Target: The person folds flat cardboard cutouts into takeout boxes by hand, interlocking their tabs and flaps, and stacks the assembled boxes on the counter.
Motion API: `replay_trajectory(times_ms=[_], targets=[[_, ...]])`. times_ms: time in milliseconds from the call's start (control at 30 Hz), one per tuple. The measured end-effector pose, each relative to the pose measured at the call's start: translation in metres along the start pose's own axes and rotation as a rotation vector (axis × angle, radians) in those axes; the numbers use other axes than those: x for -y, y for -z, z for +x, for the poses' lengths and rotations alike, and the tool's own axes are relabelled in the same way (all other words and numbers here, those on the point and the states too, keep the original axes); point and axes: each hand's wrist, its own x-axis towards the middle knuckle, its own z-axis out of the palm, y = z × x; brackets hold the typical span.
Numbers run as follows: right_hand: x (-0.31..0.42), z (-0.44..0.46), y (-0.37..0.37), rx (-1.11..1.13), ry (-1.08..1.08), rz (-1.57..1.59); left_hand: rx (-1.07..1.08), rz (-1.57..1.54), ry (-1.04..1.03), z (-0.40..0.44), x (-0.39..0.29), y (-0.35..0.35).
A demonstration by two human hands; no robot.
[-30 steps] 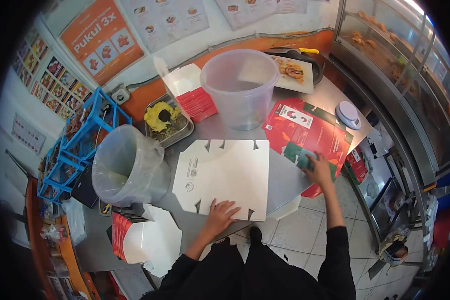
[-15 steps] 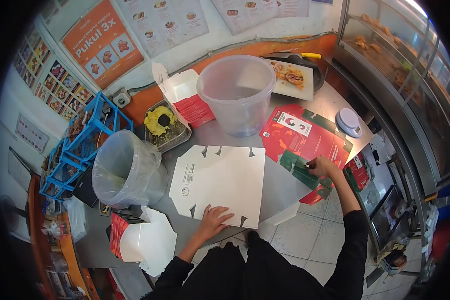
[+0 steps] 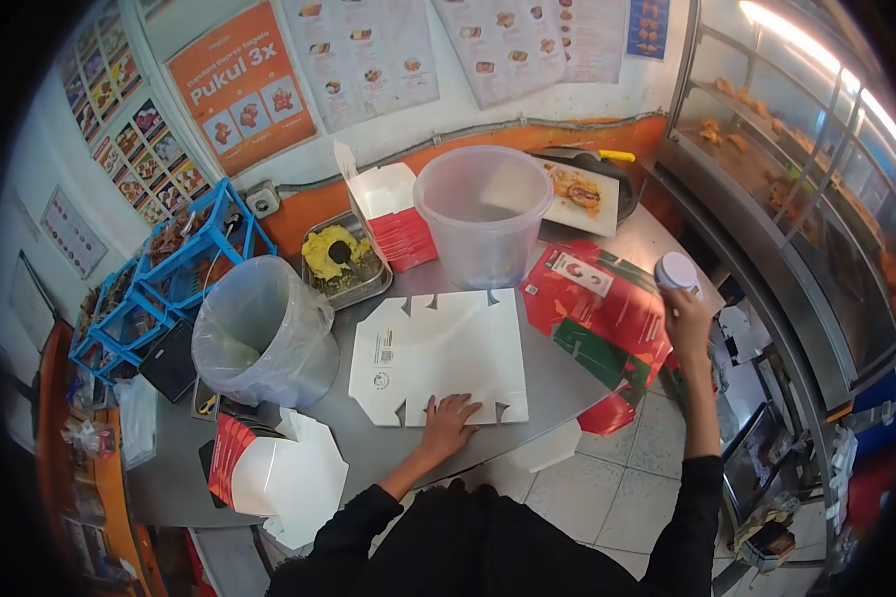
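My left hand [image 3: 448, 423] lies with fingers spread on the near edge of a stack of flat white box blanks [image 3: 438, 348], which has notched edges and small black print. To the right, my right hand [image 3: 687, 316] has its fingers curled at the right edge of a flat red and green printed box blank [image 3: 607, 313]. Its fingertips are partly hidden. A small white round-topped scale [image 3: 676, 271] stands just beyond that hand. The red blank overhangs the table's front right edge, with more red cardboard [image 3: 607, 415] below it.
Behind the blanks stands a clear plastic bucket [image 3: 483, 224]; a bag-lined bucket [image 3: 259, 333] is at left. A metal tray [image 3: 353, 289] holds yellow food. Folded white boxes [image 3: 299, 473] sit front left. A cutting board [image 3: 607, 204] with food and a glass display case [image 3: 767, 149] are at right.
My right hand has moved up and right, from the green flap to the red blank's right edge. My left hand stays on the white blanks. The view has shifted.
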Motion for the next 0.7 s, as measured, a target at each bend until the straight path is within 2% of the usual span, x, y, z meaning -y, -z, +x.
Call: replay_trajectory(times_ms=[33,100,133,200,267,300,333,400,433,467,500,533,567,667,700], targets=[[0.016,0.006,0.029,-0.023,-0.009,0.044,-0.012,-0.004,-0.011,0.003,-0.003,0.004],[0.041,0.011,0.082,-0.05,-0.011,0.075,0.084,-0.456,0.081,0.015,-0.012,0.016],[0.053,0.008,0.106,-0.031,-0.03,0.146,0.08,-0.464,0.072,0.022,-0.016,0.017],[0.067,-0.006,0.141,-0.01,-0.046,0.203,-0.084,-0.961,0.009,0.039,-0.026,0.018],[0.07,-0.024,0.17,0.157,-0.433,0.463,-0.026,-1.246,0.011,0.051,-0.043,0.056],[0.074,-0.033,0.171,0.072,-0.459,0.669,0.024,-1.432,-0.067,0.055,-0.046,0.069],[0.081,-0.04,0.169,0.063,-0.458,0.655,0.08,-1.538,-0.204,0.057,-0.049,0.084],[0.098,-0.057,0.162,-0.061,-0.637,0.834,0.265,-2.006,-0.223,0.041,-0.059,0.112],[0.093,-0.071,0.158,-0.008,-0.719,0.956,0.279,-2.01,-0.234,0.027,-0.061,0.119],[0.095,-0.085,0.157,-0.019,-0.72,0.946,0.279,-1.919,-0.117,0.012,-0.06,0.124],[0.103,-0.094,0.159,0.093,-0.833,0.992,0.274,-1.823,-0.005,-0.003,-0.059,0.127],[0.113,-0.102,0.16,0.209,-0.943,1.037,0.279,-1.823,-0.015,-0.017,-0.059,0.131],[0.123,-0.112,0.16,0.205,-0.941,1.033,0.295,-1.795,0.033,-0.032,-0.059,0.133],[0.164,-0.153,0.159,-0.087,-0.859,1.8,0.267,-1.792,0.162,-0.076,-0.045,0.133],[0.186,-0.164,0.155,-0.108,-0.711,1.884,0.206,-1.87,0.2,-0.089,-0.036,0.135]])
